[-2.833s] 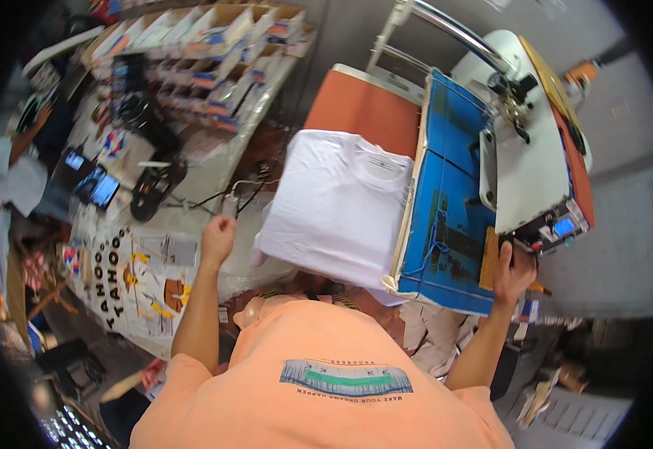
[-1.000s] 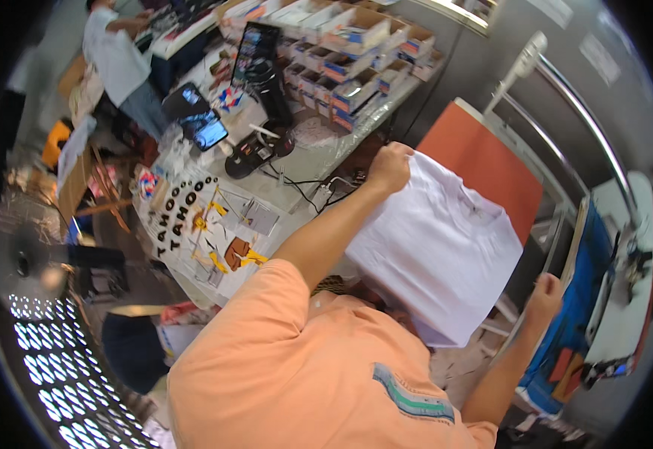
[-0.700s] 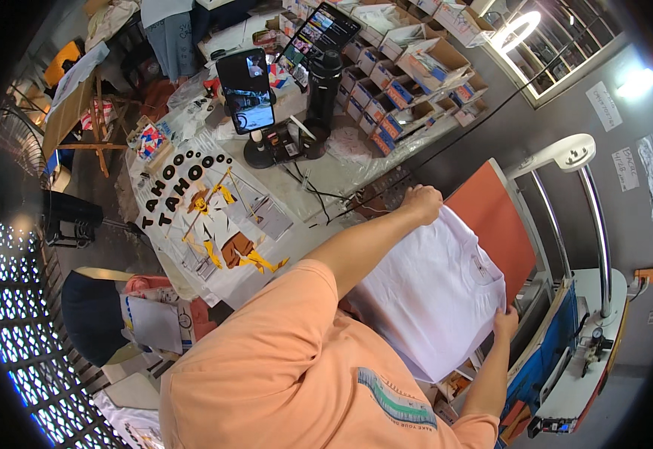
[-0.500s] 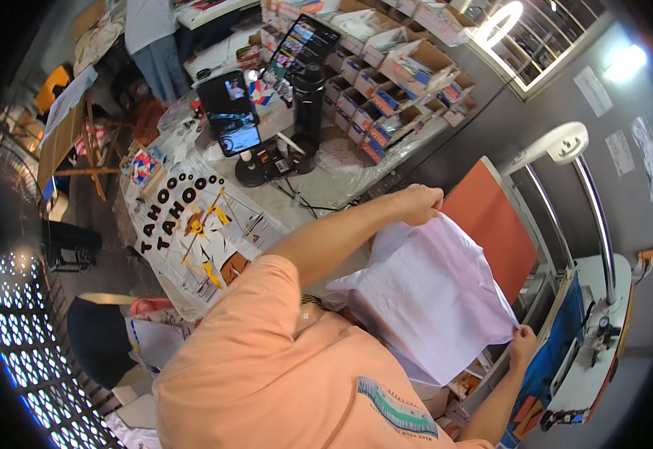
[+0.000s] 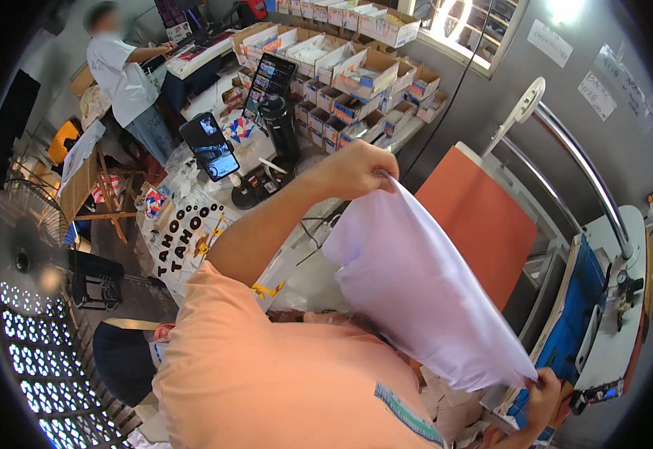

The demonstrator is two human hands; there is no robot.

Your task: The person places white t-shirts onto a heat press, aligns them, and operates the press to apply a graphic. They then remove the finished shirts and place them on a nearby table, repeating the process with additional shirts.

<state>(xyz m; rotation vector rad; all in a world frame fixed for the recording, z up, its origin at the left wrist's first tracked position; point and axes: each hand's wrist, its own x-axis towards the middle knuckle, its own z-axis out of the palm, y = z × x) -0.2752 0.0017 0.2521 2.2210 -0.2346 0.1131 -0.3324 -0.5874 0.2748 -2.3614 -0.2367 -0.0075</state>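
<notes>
A pale lavender-white piece of fabric (image 5: 423, 292) hangs stretched between my two hands, its upper edge pulled into a nearly straight slanting line. My left hand (image 5: 371, 168) is closed on the far corner, knuckles up. At the near right, my right hand (image 5: 542, 396) pinches the opposite corner. Loose folds of the cloth drop toward my body. Just beyond the fabric lies the flat orange-red pad (image 5: 480, 221) of a press-like machine; part of the pad is hidden behind the cloth.
Chrome bars (image 5: 584, 161) arch over the machine, with a blue pad (image 5: 562, 318) at its right. Stacked cardboard boxes (image 5: 364, 78) line the far table. A phone (image 5: 210, 146) on a stand and cut-out printed letters (image 5: 184, 239) are left. Another person (image 5: 120, 78) stands far left beside a fan (image 5: 23, 258).
My hands are farther apart, and the fabric is drawn tighter along its upper edge. The view has shifted, bringing the other person's upper body and the fan into sight.
</notes>
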